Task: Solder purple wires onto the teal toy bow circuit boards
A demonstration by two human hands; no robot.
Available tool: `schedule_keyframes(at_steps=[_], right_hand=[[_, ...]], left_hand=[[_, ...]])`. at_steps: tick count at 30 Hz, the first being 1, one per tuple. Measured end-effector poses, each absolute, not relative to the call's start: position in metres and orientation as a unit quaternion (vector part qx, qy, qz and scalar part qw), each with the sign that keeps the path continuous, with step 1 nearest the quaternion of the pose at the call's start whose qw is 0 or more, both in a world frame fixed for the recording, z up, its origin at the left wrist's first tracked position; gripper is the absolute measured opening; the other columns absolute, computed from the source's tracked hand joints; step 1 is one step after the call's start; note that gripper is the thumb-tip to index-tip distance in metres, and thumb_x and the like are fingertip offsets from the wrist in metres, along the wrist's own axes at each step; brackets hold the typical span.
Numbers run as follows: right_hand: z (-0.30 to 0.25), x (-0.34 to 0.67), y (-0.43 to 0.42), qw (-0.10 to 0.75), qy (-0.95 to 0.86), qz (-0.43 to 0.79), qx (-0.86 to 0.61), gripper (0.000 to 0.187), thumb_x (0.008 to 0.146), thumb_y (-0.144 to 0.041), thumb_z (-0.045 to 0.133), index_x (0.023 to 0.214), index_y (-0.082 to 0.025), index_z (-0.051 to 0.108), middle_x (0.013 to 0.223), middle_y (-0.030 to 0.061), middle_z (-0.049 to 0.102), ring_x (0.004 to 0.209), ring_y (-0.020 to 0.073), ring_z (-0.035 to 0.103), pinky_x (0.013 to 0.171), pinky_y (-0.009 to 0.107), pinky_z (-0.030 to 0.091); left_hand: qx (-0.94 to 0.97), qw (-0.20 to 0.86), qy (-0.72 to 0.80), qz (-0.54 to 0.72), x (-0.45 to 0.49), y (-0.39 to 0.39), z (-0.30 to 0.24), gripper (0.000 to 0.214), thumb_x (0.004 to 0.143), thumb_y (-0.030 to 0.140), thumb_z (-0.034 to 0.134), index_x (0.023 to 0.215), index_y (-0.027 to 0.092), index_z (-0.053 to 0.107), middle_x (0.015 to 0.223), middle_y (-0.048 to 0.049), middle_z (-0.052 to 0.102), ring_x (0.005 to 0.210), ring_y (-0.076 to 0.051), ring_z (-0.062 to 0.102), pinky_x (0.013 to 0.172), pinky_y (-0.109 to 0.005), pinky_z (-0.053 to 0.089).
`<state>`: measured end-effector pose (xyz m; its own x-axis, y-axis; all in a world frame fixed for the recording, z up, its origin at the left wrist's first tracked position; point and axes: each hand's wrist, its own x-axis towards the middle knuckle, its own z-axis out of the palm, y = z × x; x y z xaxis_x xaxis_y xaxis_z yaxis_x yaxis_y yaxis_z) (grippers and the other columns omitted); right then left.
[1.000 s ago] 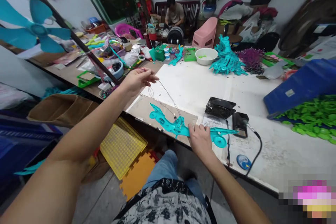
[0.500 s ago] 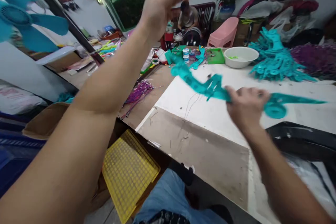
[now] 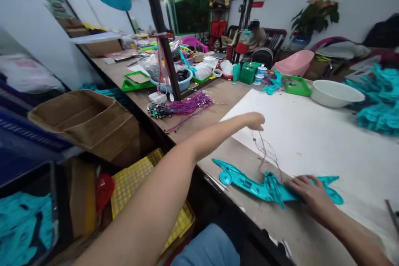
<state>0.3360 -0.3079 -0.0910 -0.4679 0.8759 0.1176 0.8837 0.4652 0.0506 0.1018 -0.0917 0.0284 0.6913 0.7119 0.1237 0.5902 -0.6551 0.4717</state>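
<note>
A long, curved turquoise plastic part [image 3: 255, 189], shaped like a toy bow half, lies along the near edge of the table. My right hand [image 3: 310, 195] is closed over its right section, fingers bent across it. Farther in, above the white sheet, my left hand [image 3: 256, 121] pinches thin wires [image 3: 264, 149]. These wires hang in loose loops down toward the middle of the turquoise part; where they end I cannot make out.
A bundle of purple wires [image 3: 190, 106] lies at left beside a dark post [image 3: 166, 50]. A white basin [image 3: 336, 93], a green tray [image 3: 296, 86] and a turquoise pile [image 3: 380, 104] stand at back right. Below left are a cardboard box [image 3: 84, 120] and yellow crate [image 3: 137, 183].
The turquoise part has come down from mid-air onto the table edge under my right hand. My left hand has dropped from high up to just above the sheet. The view has turned left.
</note>
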Motion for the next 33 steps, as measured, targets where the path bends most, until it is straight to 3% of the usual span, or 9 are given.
schedule_keyframes(at_steps=[4,8,12,15,18,21,24,29,33], right_hand=[[-0.109,0.349,-0.316,0.02,-0.85,-0.041,-0.526,0.058,0.061,0.0,0.048,0.104,-0.033,0.067,0.097,0.0037,0.068,0.098,0.0252,0.059,0.093,0.045,0.037],[-0.12,0.367,-0.317,0.028,-0.852,-0.041,-0.521,0.067,0.058,-0.002,0.047,0.11,-0.04,0.066,0.1,0.004,0.067,0.099,0.0272,0.061,0.094,0.049,0.038],[-0.13,0.382,-0.314,0.067,-0.854,-0.069,-0.511,0.069,0.057,-0.01,0.048,0.116,-0.042,0.063,0.111,0.004,0.067,0.103,0.0334,0.061,0.084,0.053,0.043],[-0.129,0.386,-0.314,0.105,-0.845,-0.063,-0.52,0.065,0.062,-0.019,0.05,0.123,-0.04,0.059,0.112,0.0073,0.068,0.1,0.0361,0.063,0.076,0.052,0.048],[-0.121,0.382,-0.316,0.14,-0.839,-0.04,-0.524,0.055,0.07,-0.027,0.051,0.122,-0.043,0.059,0.109,0.0078,0.069,0.098,0.0359,0.064,0.071,0.051,0.05],[-0.111,0.371,-0.314,0.157,-0.832,-0.022,-0.532,0.046,0.074,-0.033,0.052,0.117,-0.046,0.061,0.105,0.0069,0.07,0.096,0.0342,0.065,0.069,0.05,0.051],[-0.103,0.357,-0.304,0.14,-0.829,-0.008,-0.541,0.038,0.077,-0.038,0.051,0.112,-0.042,0.065,0.107,0.0069,0.069,0.096,0.0315,0.065,0.072,0.048,0.052],[-0.098,0.33,-0.278,0.103,-0.85,-0.029,-0.517,0.039,0.082,-0.041,0.046,0.118,-0.036,0.062,0.111,0.0057,0.066,0.1,0.0272,0.063,0.079,0.044,0.051],[-0.096,0.311,-0.258,0.093,-0.866,-0.045,-0.489,0.039,0.083,-0.036,0.047,0.118,-0.031,0.062,0.111,0.0058,0.066,0.1,0.0257,0.062,0.08,0.043,0.05]], left_hand=[[0.848,0.17,0.484,0.13,0.013,-0.081,0.006,0.016,0.08,0.019,0.064,0.093,0.012,0.069,0.104,-0.0108,0.068,0.101,-0.021,0.06,0.092,-0.033,0.047],[0.725,0.087,0.666,0.149,-0.119,-0.076,-0.008,0.033,0.088,0.018,0.043,0.108,0.005,0.064,0.114,-0.0224,0.063,0.108,-0.029,0.057,0.093,-0.04,0.042],[0.662,0.099,0.737,0.096,-0.207,-0.073,-0.018,0.025,0.081,0.029,0.056,0.093,0.012,0.07,0.094,-0.0118,0.071,0.088,-0.023,0.064,0.077,-0.029,0.046],[0.663,0.144,0.733,0.051,-0.226,-0.071,-0.029,0.015,0.068,0.032,0.07,0.071,0.017,0.071,0.07,-0.0031,0.07,0.07,-0.018,0.063,0.063,-0.023,0.043],[0.667,0.166,0.725,0.031,-0.229,-0.067,-0.037,0.016,0.063,0.029,0.074,0.056,0.017,0.066,0.055,-0.0006,0.063,0.061,-0.015,0.059,0.057,-0.022,0.039],[0.672,0.169,0.719,0.041,-0.233,-0.059,-0.034,0.016,0.067,0.029,0.071,0.058,0.017,0.066,0.056,-0.0005,0.062,0.061,-0.014,0.057,0.057,-0.022,0.038],[0.683,0.19,0.704,0.043,-0.239,-0.05,-0.022,0.016,0.069,0.031,0.069,0.062,0.017,0.067,0.056,0.0002,0.063,0.059,-0.012,0.056,0.055,-0.02,0.037],[0.696,0.287,0.658,-0.005,-0.24,-0.04,-0.005,0.009,0.058,0.023,0.075,0.056,0.016,0.069,0.049,0.0019,0.06,0.053,-0.011,0.055,0.055,-0.02,0.039],[0.684,0.372,0.627,-0.028,-0.236,-0.041,-0.003,0.016,0.058,0.022,0.075,0.073,0.017,0.075,0.06,0.001,0.067,0.055,-0.012,0.058,0.056,-0.02,0.043]])
